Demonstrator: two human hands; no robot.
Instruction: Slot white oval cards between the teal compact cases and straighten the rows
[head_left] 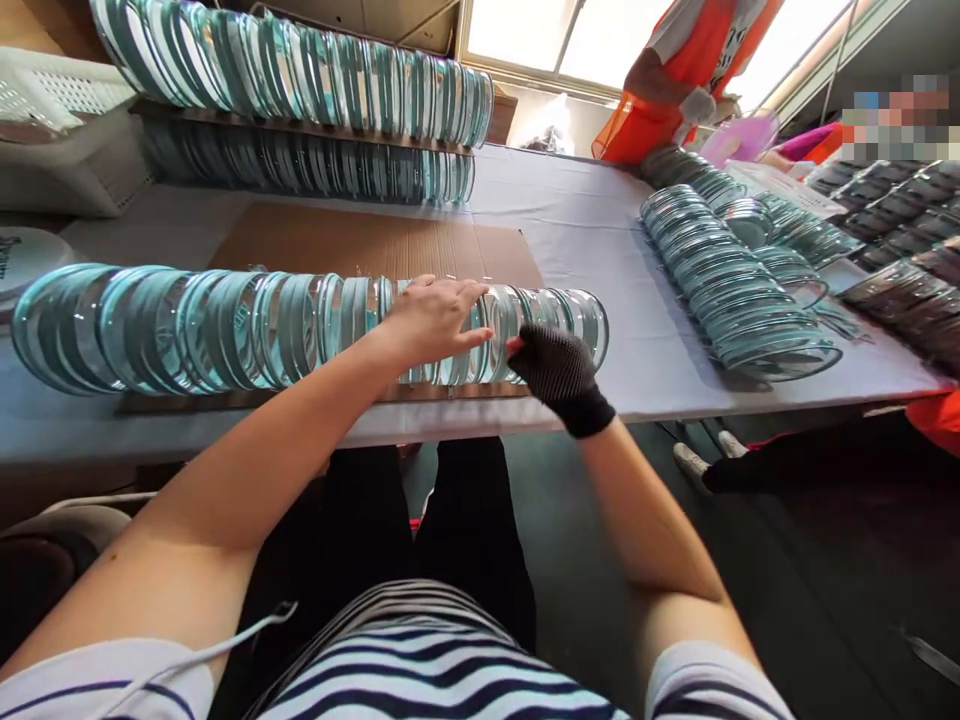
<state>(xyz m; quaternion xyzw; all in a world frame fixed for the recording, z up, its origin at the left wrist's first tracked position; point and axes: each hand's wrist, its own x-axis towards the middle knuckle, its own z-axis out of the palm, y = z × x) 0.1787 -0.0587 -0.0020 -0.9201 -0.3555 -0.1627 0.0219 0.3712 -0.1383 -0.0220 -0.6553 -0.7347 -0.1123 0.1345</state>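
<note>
Glass discs stand on edge in a long row (300, 325) along the near side of the table (585, 250), and both hands are on its right part in the head view, the only view there is. The left hand (431, 318) lies flat over the top of the row, its fingers (469, 300) spread and loosely curved across several rims, pressing rather than gripping. The right hand (559, 368), in a dark mesh glove, sits just right of those fingertips, low against the near face of the discs; its fingers are curled inward, but whether they pinch one disc or only rest against the stack I cannot tell.

Beyond the right fingers only a short run of discs remains, and its end looks unsupported. If the gloved hand draws a disc out or slackens, that tail could fan over and slide toward the table edge, which lies close under both wrists. The left palm bears down on rounded rims; an uneven push could set discs rolling toward the person's lap. Bare skin against glass edges risks a cut if a rim is chipped.

Farther out from the fingers lie a cardboard sheet (375, 245), more rows on a rack (300, 70), and fanned stacks (739, 285) near a co-worker in orange (675, 80).
</note>
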